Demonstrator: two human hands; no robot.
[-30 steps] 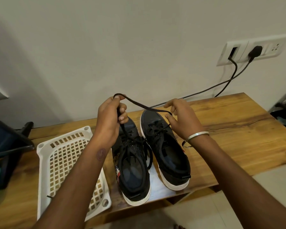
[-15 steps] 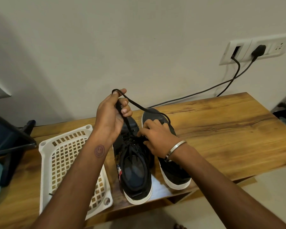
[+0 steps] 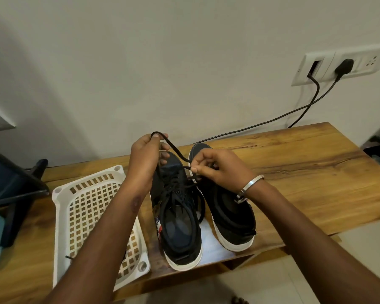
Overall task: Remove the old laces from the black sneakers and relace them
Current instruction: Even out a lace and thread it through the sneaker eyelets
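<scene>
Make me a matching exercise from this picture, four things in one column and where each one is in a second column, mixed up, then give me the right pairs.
Things
1. black lace
2. white basket
3. black plug
4. metal bangle

Places
A. in the wall socket
B. on the right wrist
C. held between the left hand and the right hand
D. flat on the table, left of the sneakers

Pairs: 1-C, 2-D, 3-A, 4-B

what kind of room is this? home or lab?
Likely a home room, not a lab: a low wooden table against a plain painted wall, a white wall socket panel with a black plug, and a white plastic lattice tray beside black sneakers.
</scene>
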